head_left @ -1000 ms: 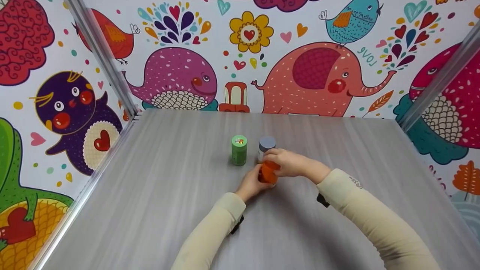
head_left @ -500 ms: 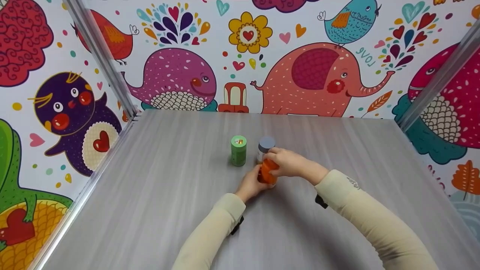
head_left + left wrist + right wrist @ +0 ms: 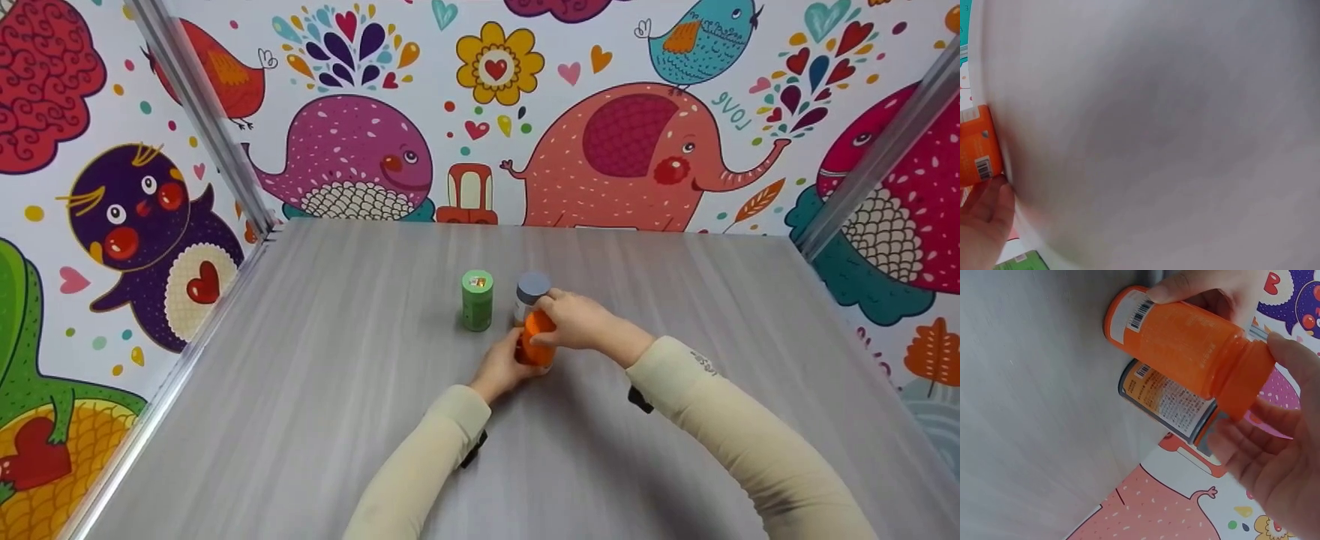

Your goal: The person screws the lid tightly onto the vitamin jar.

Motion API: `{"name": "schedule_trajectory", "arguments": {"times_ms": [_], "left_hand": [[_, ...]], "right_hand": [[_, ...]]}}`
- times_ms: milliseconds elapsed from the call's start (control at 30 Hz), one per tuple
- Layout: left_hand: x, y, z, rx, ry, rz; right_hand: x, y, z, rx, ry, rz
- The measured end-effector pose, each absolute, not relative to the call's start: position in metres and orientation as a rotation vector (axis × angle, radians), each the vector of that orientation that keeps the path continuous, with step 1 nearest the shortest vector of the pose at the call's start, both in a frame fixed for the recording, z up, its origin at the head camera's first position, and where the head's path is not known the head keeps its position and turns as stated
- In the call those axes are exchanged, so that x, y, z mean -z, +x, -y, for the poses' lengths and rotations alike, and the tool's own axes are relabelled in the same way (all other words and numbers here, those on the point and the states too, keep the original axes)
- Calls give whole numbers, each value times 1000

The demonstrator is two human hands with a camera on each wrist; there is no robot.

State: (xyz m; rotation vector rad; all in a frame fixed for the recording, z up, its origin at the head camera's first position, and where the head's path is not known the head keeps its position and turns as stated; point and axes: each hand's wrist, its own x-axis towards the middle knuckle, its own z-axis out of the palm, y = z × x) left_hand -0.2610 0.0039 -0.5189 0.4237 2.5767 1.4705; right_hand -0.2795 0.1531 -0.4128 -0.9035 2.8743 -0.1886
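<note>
An orange bottle (image 3: 537, 352) stands on the table, gripped low on its body by my left hand (image 3: 502, 367). In the right wrist view the left thumb lies along the bottle near its barcode. My right hand (image 3: 1292, 439) is around the ribbed orange cap (image 3: 1245, 378), thumb on one side and fingers on the other. Just behind stands a grey-lidded bottle (image 3: 533, 288) with a printed orange and white label; the right fingers partly cover it in the head view. The left wrist view shows only the orange bottle's lower part (image 3: 979, 152) and some fingers.
A green cylindrical container (image 3: 478, 301) stands upright to the left of the bottles. The grey wood-grain table (image 3: 360, 315) reaches back to a wall (image 3: 420, 45) printed with cartoon animals. Metal posts (image 3: 202, 112) rise at the back corners.
My right hand has shifted slightly around the cap, its fingers now straighter and closer to the grey lid. The left hand and the bottles have stayed in place.
</note>
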Motion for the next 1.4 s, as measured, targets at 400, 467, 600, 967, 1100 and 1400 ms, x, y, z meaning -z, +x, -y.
{"name": "schedule_trajectory", "arguments": {"times_ms": [400,467,600,967,1100,1400], "left_hand": [[522,-261,-3,-1473,411,-2580],[523,-262,-3,-1476,408,-2577],[524,-262,-3,-1460,411,-2584],[523,-262,-4,-1453,398,-2583],[523,-263,-5,-1468,402,-2578],[523,-264,-5,-1458,414,-2590]], "right_hand": [[411,-288,-168,334,-1292,-2583],[410,-288,-169,327,-1322,-2575],[407,-287,-169,342,-1297,-2559],[408,-285,-167,353,-1262,-2602],[409,-283,-164,342,-1199,-2659],[412,-278,-154,213,-993,-2849]]}}
